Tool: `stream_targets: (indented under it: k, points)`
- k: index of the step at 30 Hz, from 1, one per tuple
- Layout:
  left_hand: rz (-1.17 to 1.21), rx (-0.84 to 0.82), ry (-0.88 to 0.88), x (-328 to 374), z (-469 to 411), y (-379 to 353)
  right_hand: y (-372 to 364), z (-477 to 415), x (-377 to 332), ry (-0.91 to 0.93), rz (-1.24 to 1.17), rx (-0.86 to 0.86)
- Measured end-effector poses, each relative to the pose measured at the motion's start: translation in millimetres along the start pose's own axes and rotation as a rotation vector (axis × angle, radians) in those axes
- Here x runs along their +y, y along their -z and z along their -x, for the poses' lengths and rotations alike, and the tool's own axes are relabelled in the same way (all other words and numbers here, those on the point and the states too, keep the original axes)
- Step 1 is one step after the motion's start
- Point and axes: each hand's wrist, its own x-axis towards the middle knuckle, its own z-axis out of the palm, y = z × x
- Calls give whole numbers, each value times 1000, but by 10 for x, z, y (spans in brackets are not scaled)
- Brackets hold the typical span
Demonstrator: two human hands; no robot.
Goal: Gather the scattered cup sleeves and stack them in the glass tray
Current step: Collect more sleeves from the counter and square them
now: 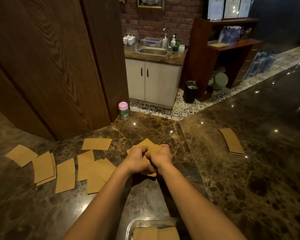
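Both my hands meet over the middle of the marble counter, gripping a small bunch of brown cardboard cup sleeves (pixel 148 145) between them. My left hand (pixel 137 159) holds the bunch from the left and my right hand (pixel 161 155) from the right. Several more flat sleeves (pixel 66 174) lie scattered to the left, one sleeve (pixel 96 144) lies just behind them, and a small pile (pixel 232 142) rests at the right. The glass tray (pixel 130 227) sits at the bottom edge between my forearms, with sleeves (pixel 156 233) lying inside it.
A pink-lidded green jar (pixel 123 110) stands at the counter's far edge beside a dark wooden panel (pixel 59 66). Beyond the counter are a sink cabinet (pixel 153 82), a black bin (pixel 190 91) and wooden shelving (pixel 229 49).
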Motion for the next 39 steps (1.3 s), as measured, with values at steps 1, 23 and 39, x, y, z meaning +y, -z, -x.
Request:
stream_targets:
  k: [1,23,39]
  points:
    - [62,9,-23,12,19,-34,27,0,27,-25,-62,-16]
    - [93,44,205,-102,-314,-33,438,-113,281,88,-204,-51]
    - [1512,-57,108,368,739,-29,1092,585,65,332,-555,-265]
